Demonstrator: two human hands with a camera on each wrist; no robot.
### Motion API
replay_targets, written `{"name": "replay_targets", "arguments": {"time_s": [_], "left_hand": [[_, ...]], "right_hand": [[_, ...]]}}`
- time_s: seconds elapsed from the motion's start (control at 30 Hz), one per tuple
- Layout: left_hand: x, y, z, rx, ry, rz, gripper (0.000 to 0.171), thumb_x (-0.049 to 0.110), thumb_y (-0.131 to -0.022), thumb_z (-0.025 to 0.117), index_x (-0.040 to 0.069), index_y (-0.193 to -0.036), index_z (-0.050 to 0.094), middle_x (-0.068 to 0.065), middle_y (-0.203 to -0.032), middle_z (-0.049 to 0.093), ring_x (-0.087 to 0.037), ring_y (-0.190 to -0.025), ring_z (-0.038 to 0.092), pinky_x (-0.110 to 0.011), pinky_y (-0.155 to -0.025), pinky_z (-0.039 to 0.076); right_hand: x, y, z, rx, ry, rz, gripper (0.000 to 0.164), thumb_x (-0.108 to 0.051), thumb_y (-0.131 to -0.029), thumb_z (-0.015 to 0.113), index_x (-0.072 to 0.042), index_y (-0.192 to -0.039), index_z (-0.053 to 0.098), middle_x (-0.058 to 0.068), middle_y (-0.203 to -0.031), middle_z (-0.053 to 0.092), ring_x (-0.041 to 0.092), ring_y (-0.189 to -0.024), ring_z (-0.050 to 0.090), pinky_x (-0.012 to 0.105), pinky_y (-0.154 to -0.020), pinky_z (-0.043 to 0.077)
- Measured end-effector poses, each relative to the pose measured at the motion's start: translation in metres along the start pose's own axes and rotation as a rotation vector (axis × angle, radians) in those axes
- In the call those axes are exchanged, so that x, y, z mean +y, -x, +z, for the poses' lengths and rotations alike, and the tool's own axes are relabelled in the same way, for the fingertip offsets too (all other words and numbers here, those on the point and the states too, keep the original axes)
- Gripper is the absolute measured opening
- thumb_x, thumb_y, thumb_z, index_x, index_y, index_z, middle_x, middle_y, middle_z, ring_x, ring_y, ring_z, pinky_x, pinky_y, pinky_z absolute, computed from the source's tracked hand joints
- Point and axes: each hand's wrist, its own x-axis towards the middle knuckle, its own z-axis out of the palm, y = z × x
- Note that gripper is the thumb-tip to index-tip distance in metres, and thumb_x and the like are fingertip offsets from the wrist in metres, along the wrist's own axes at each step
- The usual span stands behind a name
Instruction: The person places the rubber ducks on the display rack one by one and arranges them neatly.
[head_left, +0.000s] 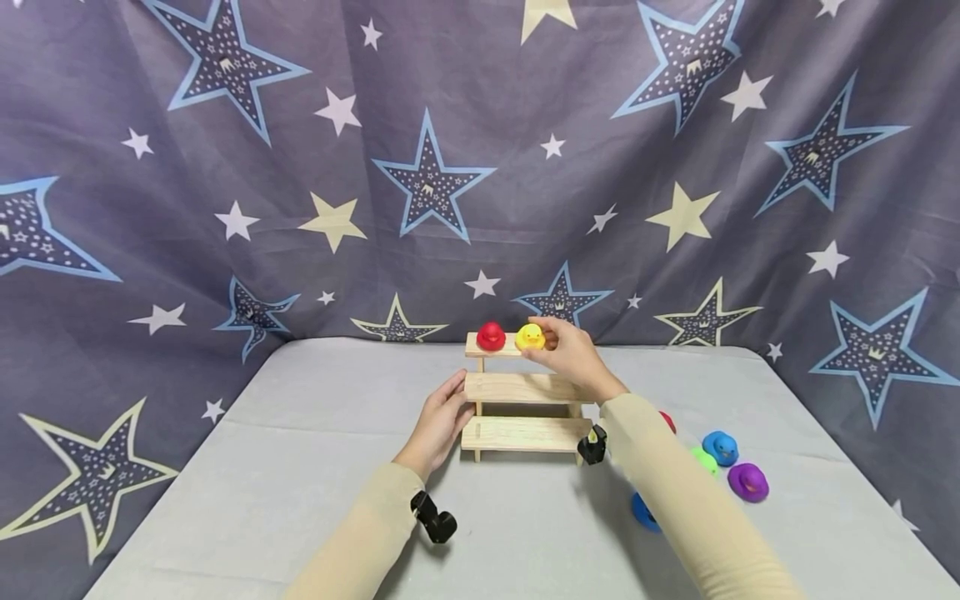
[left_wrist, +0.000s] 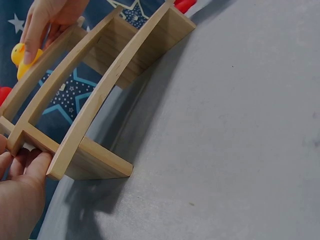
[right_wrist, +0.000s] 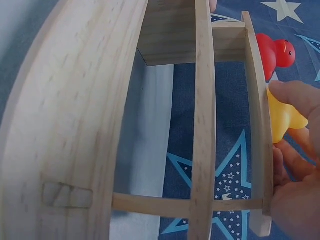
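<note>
A small three-step wooden shelf (head_left: pixel 528 433) stands on the table. My right hand (head_left: pixel 567 350) pinches a yellow rubber duck (head_left: pixel 530 337) at the top step, thumb on one side and fingers on the other, as the right wrist view shows. Just left of it on the same step sits a red rubber duck (head_left: pixel 491 336). At the shelf's left side, my left hand (head_left: pixel 441 419) holds the frame by the middle step; in the left wrist view its fingers (left_wrist: pixel 35 165) curl against the side piece. Both lower steps carry nothing.
Right of the shelf lie several more rubber ducks: a blue one (head_left: pixel 721 448), a purple one (head_left: pixel 748 482), a green one (head_left: pixel 705 460), a red one (head_left: pixel 668 422) and another blue one (head_left: pixel 643 512), some partly behind my right sleeve. A star-patterned cloth (head_left: pixel 480 275) hangs behind the table.
</note>
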Motion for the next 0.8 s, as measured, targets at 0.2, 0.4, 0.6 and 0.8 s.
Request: {"name": "replay_targets", "arguments": {"time_s": [0.2, 0.4, 0.6, 0.8], "left_hand": [[-0.001, 0.001, 0.0, 0.002, 0.0, -0.002, 0.053, 0.002, -0.105, 0.038, 0.0, -0.157, 0.025, -0.022, -0.16, 0.025, -0.034, -0.147, 0.027, -0.043, -0.119, 0.033], [0.0, 0.0, 0.001, 0.005, 0.001, -0.005, 0.053, 0.003, -0.105, 0.038, 0.0, -0.157, 0.026, -0.021, -0.161, 0.025, -0.032, -0.147, 0.027, -0.042, -0.119, 0.034], [0.0, 0.0, 0.001, 0.004, -0.001, -0.008, 0.053, 0.003, -0.106, 0.038, 0.0, -0.157, 0.026, -0.021, -0.16, 0.026, -0.033, -0.147, 0.028, -0.041, -0.119, 0.034], [0.0, 0.0, 0.001, 0.001, 0.009, 0.001, 0.053, 0.002, -0.105, 0.038, -0.001, -0.157, 0.025, -0.022, -0.16, 0.025, -0.034, -0.147, 0.027, -0.042, -0.119, 0.033]], "right_hand": [[-0.003, 0.002, -0.001, -0.009, 0.003, -0.005, 0.068, -0.019, -0.084, 0.083, -0.004, -0.143, 0.054, 0.012, -0.119, 0.064, 0.024, -0.102, 0.06, 0.036, -0.09, 0.057], [-0.004, 0.007, -0.003, -0.014, -0.016, -0.033, 0.072, -0.016, -0.082, 0.084, 0.001, -0.144, 0.05, 0.018, -0.132, 0.058, 0.03, -0.113, 0.061, 0.04, -0.1, 0.055], [-0.004, 0.011, -0.006, -0.047, -0.047, -0.021, 0.075, -0.015, -0.083, 0.084, 0.003, -0.146, 0.047, 0.02, -0.138, 0.053, 0.032, -0.12, 0.059, 0.039, -0.105, 0.052], [-0.003, 0.015, -0.013, -0.072, -0.039, -0.01, 0.076, -0.017, -0.085, 0.083, 0.001, -0.148, 0.044, 0.019, -0.143, 0.051, 0.033, -0.124, 0.057, 0.041, -0.108, 0.049]]}}
